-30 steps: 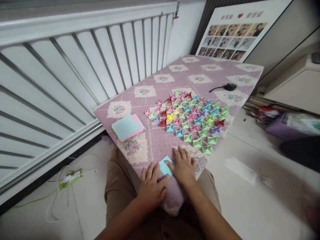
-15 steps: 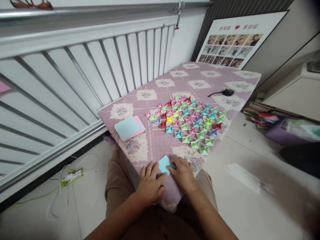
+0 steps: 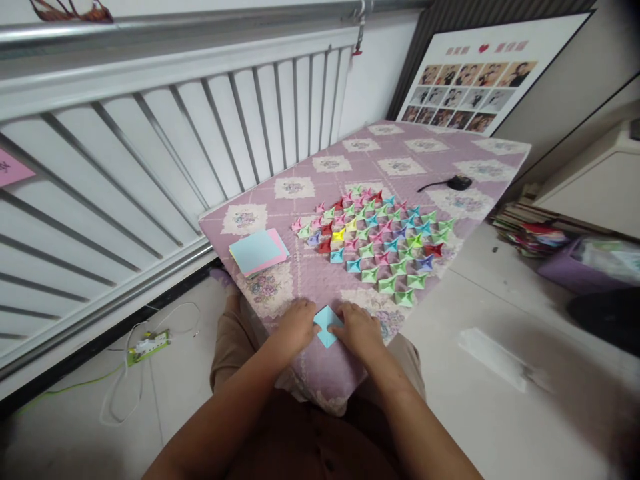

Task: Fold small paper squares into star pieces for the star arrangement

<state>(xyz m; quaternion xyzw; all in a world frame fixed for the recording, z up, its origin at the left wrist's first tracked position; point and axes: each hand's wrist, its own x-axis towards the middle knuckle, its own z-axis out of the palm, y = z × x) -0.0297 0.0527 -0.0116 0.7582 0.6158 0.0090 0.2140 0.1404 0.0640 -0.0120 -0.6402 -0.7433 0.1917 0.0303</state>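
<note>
A small light-blue square of paper point(image 3: 328, 327) lies near the front corner of the table, turned so that one corner points at me. Faint crease lines cross it. My left hand point(image 3: 300, 325) grips its left corner, thumb on top and fingers curled. On the opposite side my right hand point(image 3: 361, 328) holds the right corner the same way. Beyond the hands stand several folded paper pieces point(image 3: 367, 251) in rows, green, pink, blue, red, yellow and purple, each with pointed tips. To the left rests a stack of paper sheets point(image 3: 257, 253), light blue on top with pink beneath.
A floral purple tablecloth point(image 3: 313, 220) covers the table, which stands against a white radiator point(image 3: 190, 133). Further back lies a black object with a cable point(image 3: 459, 182). A photo board point(image 3: 465, 87) leans behind the table. On the floor at left is a power strip point(image 3: 149, 347).
My left hand has gone from flat, spread fingers to a curled grip on the paper's left corner. The paper has turned slightly, and the camera view has shifted a little.
</note>
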